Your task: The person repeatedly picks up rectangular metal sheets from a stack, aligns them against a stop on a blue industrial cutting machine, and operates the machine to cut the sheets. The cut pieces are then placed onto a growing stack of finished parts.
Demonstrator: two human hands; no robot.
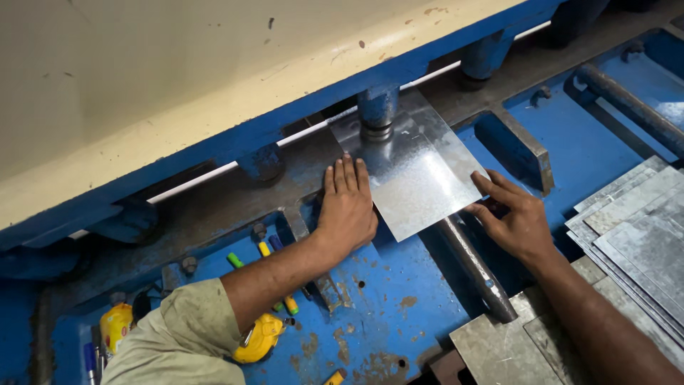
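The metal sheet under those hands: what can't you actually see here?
Head view:
- Far edge of the metal sheet: hidden under the machine's cream guard.
- Sheet's left edge: covered by the left hand.
- Yellow tape measure: partly behind the left sleeve.
- Stack of cut sheets: cut off by the right edge.

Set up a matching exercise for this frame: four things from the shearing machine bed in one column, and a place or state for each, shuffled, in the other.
Things:
1. left hand
2. right hand
3. tape measure
4. stack of cut sheets

Places or states:
A. piled at the right edge of the bed
B. fingertips at the metal sheet's right edge
C. lying on the blue bed under the left forearm
D. pressed flat on the sheet's left edge

Pairs: 1-D, 2-B, 3-C, 4-A
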